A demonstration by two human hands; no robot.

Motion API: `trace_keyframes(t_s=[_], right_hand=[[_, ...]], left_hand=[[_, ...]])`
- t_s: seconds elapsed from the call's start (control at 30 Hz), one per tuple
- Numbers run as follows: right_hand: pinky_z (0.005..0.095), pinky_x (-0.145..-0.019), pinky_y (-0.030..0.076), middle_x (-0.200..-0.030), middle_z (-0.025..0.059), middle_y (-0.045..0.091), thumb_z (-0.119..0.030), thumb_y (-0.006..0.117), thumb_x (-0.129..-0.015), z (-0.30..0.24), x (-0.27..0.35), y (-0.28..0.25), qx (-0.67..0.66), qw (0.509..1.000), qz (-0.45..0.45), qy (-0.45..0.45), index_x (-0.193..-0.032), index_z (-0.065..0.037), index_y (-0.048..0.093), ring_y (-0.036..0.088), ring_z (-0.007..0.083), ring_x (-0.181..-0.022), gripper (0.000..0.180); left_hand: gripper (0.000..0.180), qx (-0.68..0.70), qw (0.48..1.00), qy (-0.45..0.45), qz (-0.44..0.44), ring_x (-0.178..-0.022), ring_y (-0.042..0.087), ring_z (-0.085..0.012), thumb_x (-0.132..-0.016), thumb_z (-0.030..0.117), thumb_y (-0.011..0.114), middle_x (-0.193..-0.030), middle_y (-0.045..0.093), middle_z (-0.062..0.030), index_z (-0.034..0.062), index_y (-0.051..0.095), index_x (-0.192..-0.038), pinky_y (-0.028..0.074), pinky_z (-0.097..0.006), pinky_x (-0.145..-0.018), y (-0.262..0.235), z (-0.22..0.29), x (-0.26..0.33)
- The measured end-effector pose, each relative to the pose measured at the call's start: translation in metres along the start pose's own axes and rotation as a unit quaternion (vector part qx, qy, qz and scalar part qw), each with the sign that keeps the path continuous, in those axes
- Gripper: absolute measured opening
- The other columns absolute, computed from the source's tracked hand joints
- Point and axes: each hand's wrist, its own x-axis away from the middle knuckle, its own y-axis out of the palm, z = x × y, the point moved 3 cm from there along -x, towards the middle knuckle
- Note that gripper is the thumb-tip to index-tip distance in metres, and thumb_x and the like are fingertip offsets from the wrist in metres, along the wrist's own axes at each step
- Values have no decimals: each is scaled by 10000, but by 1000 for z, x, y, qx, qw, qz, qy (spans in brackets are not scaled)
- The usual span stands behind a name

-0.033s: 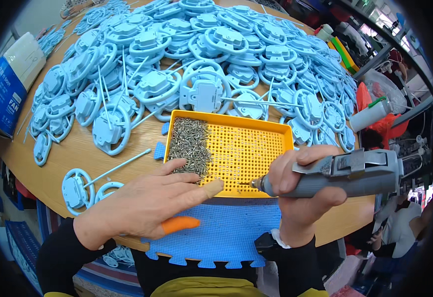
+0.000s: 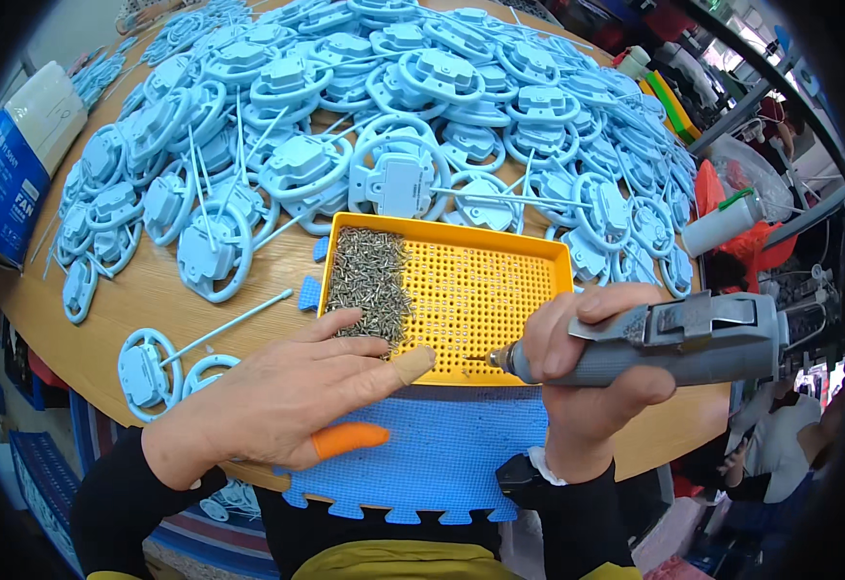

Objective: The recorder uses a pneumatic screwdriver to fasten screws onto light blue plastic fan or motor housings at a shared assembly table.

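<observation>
A person's right hand (image 2: 587,377) closes around a grey, pistol-shaped electric screwdriver (image 2: 673,343), its metal tip pointing left and just meeting the near edge of a shallow yellow perforated plastic tray (image 2: 500,290) at the near side of a round wooden table (image 2: 161,290). The left hand (image 2: 287,391) lies open and flat, palm down, at the tray's near left corner — fingers stretched toward the tool's tip, the forefinger wrapped in a tan plaster and the thumb capped in an orange rubber finger cot (image 2: 350,440). It grips nothing that can be seen.

A heap of small silver screws (image 2: 369,280) fills the left part of the tray, the fingertips of the left hand touching its near edge; the rest of the tray's grid shows only scattered screws. Below both hands, a blue foam mat with a jigsaw-cut edge (image 2: 442,464) hangs over the table's near rim.

Beyond the tray, light-blue moulded plastic steering-wheel parts (image 2: 398,174) cover the table to its far edge, with thin pale-blue plastic rods (image 2: 224,329) lying among them; two more wheels rest near the left hand at the table's near left edge. A blue and white cardboard box (image 2: 12,164) stands off the left rim, and a white bottle with a green cap (image 2: 722,222) lies at the right — beside red cloth.
</observation>
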Motion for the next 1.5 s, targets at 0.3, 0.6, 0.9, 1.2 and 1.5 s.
trace_keyframes(t_s=[0.3,0.6,0.9,1.2,1.5], right_hand=[[254,-410,346,-571,17,453,-716,522,-794,7,0,-6,3,1000,-10,7,-934,-57,457,443,125,-447,677],[243,-481,435,-648,61,540,-595,688,-770,4,3,-1,-50,998,-34,22,-991,-4,501,545,136,-566,659],[254,-443,368,-562,-9,448,-787,480,-738,-68,30,48,-46,997,-47,-32,-981,-71,490,432,111,-455,756],[263,-557,459,-682,92,562,-570,808,-635,-46,59,58,-143,978,-86,129,-995,41,519,573,179,-620,765],[256,-505,424,-631,77,570,-373,804,-708,-28,54,68,-188,959,-199,70,-862,6,547,541,125,-572,483]], left_hand=[[670,-90,970,-134,184,-1125,531,-357,-771,263,723,-1122,595,-157,10,450,-1328,325,-530,-1030,-6,21,74],[837,-176,854,-351,341,-1130,496,-379,-681,251,802,-1196,521,-186,8,386,-1366,218,-579,-1067,48,33,142],[915,-73,937,-193,282,-1074,507,-320,-681,324,804,-1108,526,-134,14,338,-1405,238,-586,-1036,65,66,54],[957,-47,931,-172,320,-1033,505,-297,-689,293,792,-1071,516,-103,29,280,-1454,249,-595,-1017,74,60,47],[920,-36,930,-189,314,-1044,490,-264,-700,256,778,-1064,497,-77,58,294,-1457,240,-621,-1014,70,60,50]])
